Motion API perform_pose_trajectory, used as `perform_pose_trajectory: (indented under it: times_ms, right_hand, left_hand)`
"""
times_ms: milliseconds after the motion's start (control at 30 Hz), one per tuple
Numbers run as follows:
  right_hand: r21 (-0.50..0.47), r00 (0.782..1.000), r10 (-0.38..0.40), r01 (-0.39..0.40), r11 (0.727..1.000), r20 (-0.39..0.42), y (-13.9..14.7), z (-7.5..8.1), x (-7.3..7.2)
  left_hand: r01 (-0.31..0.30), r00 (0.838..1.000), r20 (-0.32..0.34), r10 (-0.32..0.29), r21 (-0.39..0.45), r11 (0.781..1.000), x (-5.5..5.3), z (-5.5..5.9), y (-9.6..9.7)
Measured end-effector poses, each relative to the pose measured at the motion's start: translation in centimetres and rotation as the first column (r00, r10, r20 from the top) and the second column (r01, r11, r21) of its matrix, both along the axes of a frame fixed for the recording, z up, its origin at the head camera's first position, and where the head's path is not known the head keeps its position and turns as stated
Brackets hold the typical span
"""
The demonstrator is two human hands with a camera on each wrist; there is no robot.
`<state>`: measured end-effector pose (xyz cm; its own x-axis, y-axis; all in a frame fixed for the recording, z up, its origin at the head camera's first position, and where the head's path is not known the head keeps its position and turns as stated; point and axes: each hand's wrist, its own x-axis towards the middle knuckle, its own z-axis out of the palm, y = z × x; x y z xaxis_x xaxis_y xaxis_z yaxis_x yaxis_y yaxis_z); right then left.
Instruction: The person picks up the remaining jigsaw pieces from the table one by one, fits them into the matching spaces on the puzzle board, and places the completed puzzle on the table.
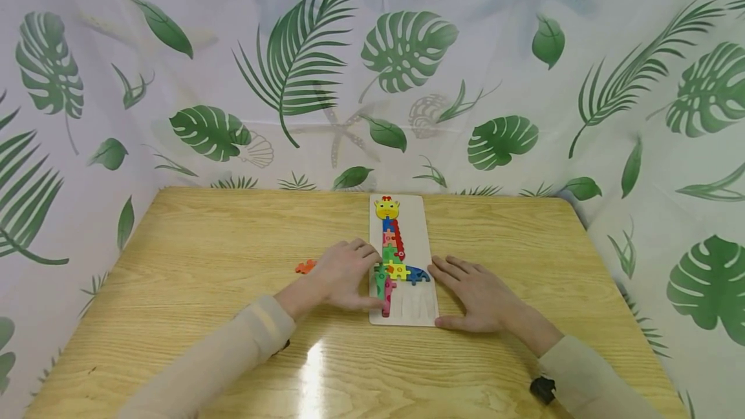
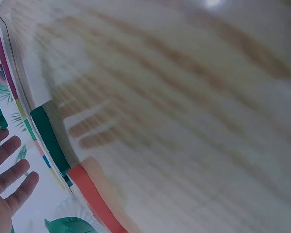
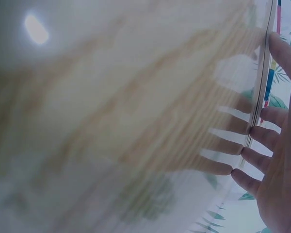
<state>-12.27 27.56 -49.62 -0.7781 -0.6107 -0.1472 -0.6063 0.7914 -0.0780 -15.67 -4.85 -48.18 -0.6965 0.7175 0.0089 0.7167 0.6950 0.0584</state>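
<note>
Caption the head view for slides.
Left hand pinches a green puzzle piece over a pale rectangular wooden giraffe board, right hand at its edge.

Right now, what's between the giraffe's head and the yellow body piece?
In the head view, top to bottom: blue neck piece, pink neck piece, green neck piece; red strip runs alongside.

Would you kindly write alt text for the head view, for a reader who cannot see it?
A person's left hand holds a green piece over a partly filled giraffe puzzle board; the right hand touches its right edge. An orange piece lies on the wooden table.
</note>
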Motion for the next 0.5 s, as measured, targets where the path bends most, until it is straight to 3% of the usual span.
perform_pose_trajectory:
  times_ms: [500]
  right_hand:
    - [-0.009, 0.999, 0.015, -0.015, 1.0, -0.032, 0.31, -0.56, -0.18]
  left_hand:
    - [0.031, 1.0, -0.006, -0.031, -0.004, 1.0, 0.25, -0.37, 0.95]
